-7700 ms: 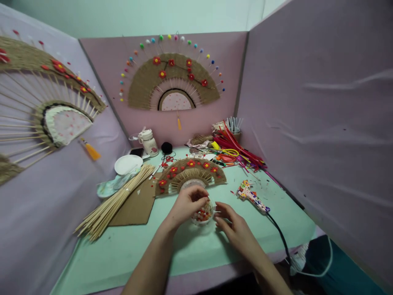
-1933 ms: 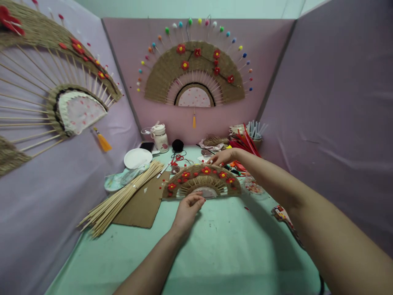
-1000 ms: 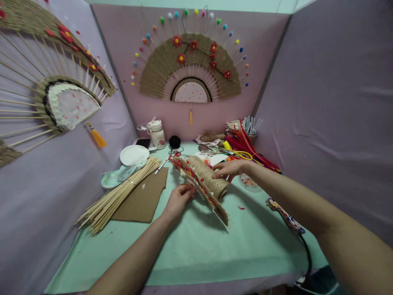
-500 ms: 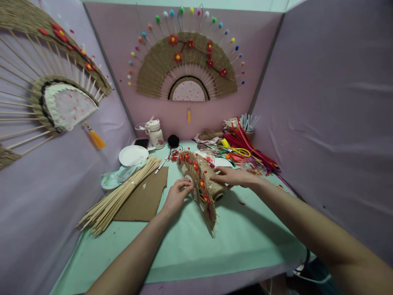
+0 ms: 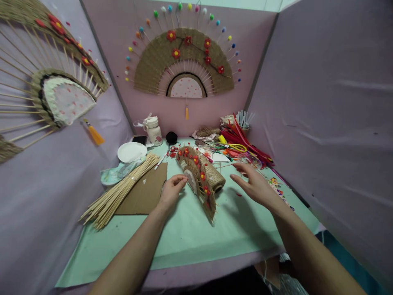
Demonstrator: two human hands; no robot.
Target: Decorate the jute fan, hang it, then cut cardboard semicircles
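Note:
A small woven fan (image 5: 204, 180) with red flowers along its band leans against a spool of twine (image 5: 215, 178). My left hand (image 5: 173, 189) is closed in a pinch at the edge of the fan's pale half-round base (image 5: 190, 181), on its left side. To the right of the spool, my right hand (image 5: 252, 185) is held above the green tabletop (image 5: 184, 241). Its thumb and fingers are apart, with nothing between them, and it touches neither fan nor spool. The spool is partly hidden behind the fan.
Left of the fan lie a bundle of bamboo sticks (image 5: 124, 192), cardboard (image 5: 158, 190) and a white plate (image 5: 132, 151). Behind stand a bottle (image 5: 152, 130) and a black yarn ball (image 5: 171, 137). Red pipe cleaners (image 5: 245, 143) and scissors (image 5: 238, 147) are at back right. A large fan (image 5: 184, 57) hangs behind.
My right hand has left the twine spool and moved right, its fingers now spread. My left hand stays at the fan's base, which shows more fully now. The view has shifted slightly.

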